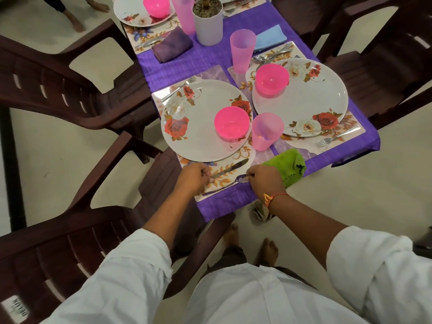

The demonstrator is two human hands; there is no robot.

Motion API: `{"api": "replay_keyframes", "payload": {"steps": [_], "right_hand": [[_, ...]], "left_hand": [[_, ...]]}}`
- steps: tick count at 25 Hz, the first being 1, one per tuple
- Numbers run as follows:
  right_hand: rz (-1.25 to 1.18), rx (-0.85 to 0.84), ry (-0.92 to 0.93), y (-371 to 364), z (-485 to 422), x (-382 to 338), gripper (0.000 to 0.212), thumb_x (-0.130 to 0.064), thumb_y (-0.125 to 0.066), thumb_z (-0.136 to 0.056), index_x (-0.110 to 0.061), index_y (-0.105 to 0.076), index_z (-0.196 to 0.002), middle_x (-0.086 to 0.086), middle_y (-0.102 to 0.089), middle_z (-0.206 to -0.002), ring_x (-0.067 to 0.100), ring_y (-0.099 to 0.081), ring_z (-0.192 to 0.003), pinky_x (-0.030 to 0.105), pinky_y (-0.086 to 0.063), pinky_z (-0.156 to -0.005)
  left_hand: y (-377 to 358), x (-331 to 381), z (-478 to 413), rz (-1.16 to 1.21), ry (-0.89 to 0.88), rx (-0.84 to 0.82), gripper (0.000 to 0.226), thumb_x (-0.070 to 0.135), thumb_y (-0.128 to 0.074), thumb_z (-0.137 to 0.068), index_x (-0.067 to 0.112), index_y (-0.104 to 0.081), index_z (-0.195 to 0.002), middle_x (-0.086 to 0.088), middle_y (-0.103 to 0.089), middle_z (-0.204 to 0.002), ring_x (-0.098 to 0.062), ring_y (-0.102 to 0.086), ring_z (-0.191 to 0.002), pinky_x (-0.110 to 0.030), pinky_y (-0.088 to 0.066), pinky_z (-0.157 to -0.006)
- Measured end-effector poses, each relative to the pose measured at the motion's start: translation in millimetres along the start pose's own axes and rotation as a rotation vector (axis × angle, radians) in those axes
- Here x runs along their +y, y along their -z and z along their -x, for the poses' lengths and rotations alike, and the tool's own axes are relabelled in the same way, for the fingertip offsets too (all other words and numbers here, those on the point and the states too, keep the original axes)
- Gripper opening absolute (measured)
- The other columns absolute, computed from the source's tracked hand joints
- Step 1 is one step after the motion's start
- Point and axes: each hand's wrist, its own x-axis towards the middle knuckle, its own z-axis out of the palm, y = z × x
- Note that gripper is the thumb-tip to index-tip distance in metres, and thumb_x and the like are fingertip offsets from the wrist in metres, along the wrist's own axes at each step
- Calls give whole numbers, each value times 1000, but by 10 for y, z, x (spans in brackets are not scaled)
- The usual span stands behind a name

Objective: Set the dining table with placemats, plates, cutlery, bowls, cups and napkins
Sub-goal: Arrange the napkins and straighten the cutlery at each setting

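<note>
Covering the table is a ribbed purple tablecloth [177, 66], and on it lie glossy rectangular placemats printed with flowers and marbled corners. The nearest placemat [217, 73] bears a round white plate [198, 136] with red and cream rose prints. A translucent pink plastic bowl [231, 122] sits on the plate's right side. A frosted pink plastic cup [266, 130] stands just beside that rim, and a steel fork [180, 88] lies along the plate's far edge.

The left hand [192, 177] has its fingers curled round the handle of a steel knife [228, 168]. The blade lies flat on the placemat's near strip, pointing right, just beside the plate's near rim. The right hand [265, 181] pinches the handle of a spoon [243, 177], whose bowl points left toward the knife's handle end, low over the placemat's near edge; whether it touches the mat cannot be told. Both pieces lie between the two hands. A rolled, fuzzy green napkin [286, 166] lies on the table's corner, touching the back of the right hand.

To the right a second plate [301, 97] carries a second bowl [271, 78], with its own fork [336, 137] near the table edge. Dark brown moulded plastic chairs [58, 85] flank the table.
</note>
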Motion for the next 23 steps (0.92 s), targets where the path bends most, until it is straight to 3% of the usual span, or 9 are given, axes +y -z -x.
{"api": "replay_keyframes", "payload": {"steps": [9,13,16,18,19,21,23], "right_hand": [[63,-42,-89,22,-292,-185,27,-33,-68,-94,-9,-76,-104,12,-74,-97,29,-67,-97,34,-51,-76],[-30,-39,-104,90,-218,-268,31,-32,-70,-92,-9,-71,-113,12,-72,-104,31,-64,-104,37,-52,-85],[-162,162,-143,360,-60,-100,18,-30,-70,-91,-13,-72,-99,7,-69,-94,25,-64,-91,40,-54,-81],[-79,327,-253,579,7,221,29,-35,-70,-90,-13,-69,-109,12,-65,-106,30,-59,-100,43,-52,-87],[-7,324,-330,658,9,418,44,-42,-71,-88,-13,-65,-119,16,-61,-116,35,-55,-109,45,-48,-92],[-22,158,-440,705,-58,768,66,-53,-74,-83,-11,-57,-131,19,-59,-127,39,-53,-118,47,-48,-96],[-186,-14,-431,642,-128,903,67,-49,-77,-82,-10,-56,-134,17,-63,-127,36,-59,-115,49,-52,-96]], "left_hand": [[15,-105,-74,5,-10,136,11,17,-65,-95,20,-72,-88,3,-69,-92,-10,-63,-80,-12,-40,-61],[17,-4,61,-18,-78,230,13,23,-63,-98,16,-74,-101,4,-64,-100,-4,-53,-76,-9,-37,-66],[-162,200,329,59,-258,257,16,25,-63,-98,14,-74,-104,1,-67,-99,-8,-57,-86,-13,-42,-72],[-406,401,497,151,-317,183,17,27,-65,-97,13,-73,-101,-1,-69,-95,-12,-60,-87,-22,-49,-78],[-540,514,546,220,-285,132,19,29,-67,-96,13,-73,-102,-1,-70,-95,-13,-62,-88,-27,-52,-80],[-769,760,571,395,-130,22,29,34,-69,-93,12,-68,-112,0,-69,-102,-13,-64,-93,-32,-55,-84],[-928,990,521,523,49,-46,43,39,-70,-93,11,-58,-123,0,-65,-110,-15,-62,-102,-32,-54,-86]]}}
